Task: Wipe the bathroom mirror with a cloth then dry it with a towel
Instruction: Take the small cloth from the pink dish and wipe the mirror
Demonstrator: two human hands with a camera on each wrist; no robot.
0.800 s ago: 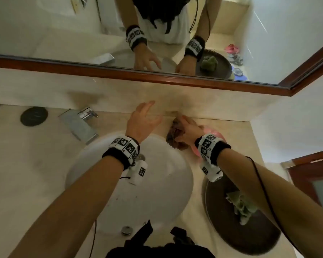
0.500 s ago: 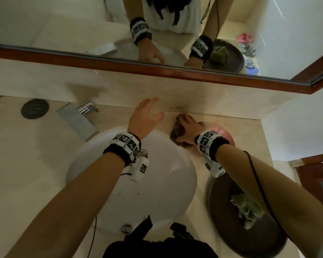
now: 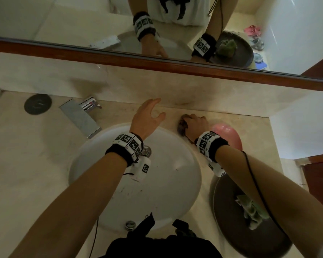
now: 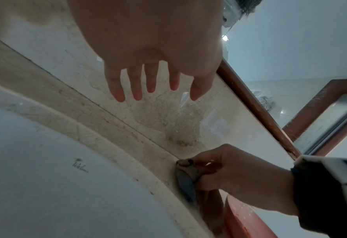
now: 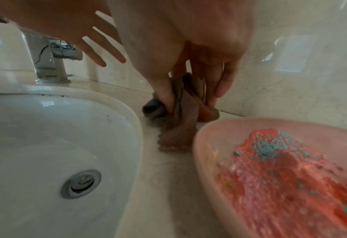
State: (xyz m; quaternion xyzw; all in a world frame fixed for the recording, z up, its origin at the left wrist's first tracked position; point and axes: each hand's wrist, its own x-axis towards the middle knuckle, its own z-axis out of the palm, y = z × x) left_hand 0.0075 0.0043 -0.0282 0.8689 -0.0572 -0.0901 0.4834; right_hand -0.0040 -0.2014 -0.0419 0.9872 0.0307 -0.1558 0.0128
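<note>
Between the sink [image 3: 134, 183] and the pink bowl [image 5: 280, 169], the right hand [image 3: 197, 125] pinches the brown cloth [image 5: 178, 122] on the bench [image 3: 35, 164]; the left hand [image 3: 147, 118] hovers with spread fingers, holding nothing. Soft and light, the cloth probably handles best bunched by its middle folds.

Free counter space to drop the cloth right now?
Bare counter left of the sink, below the faucet and round drain cover. Right side is crowded: right hand gripping brown cloth, pink bowl, dark tray.
</note>
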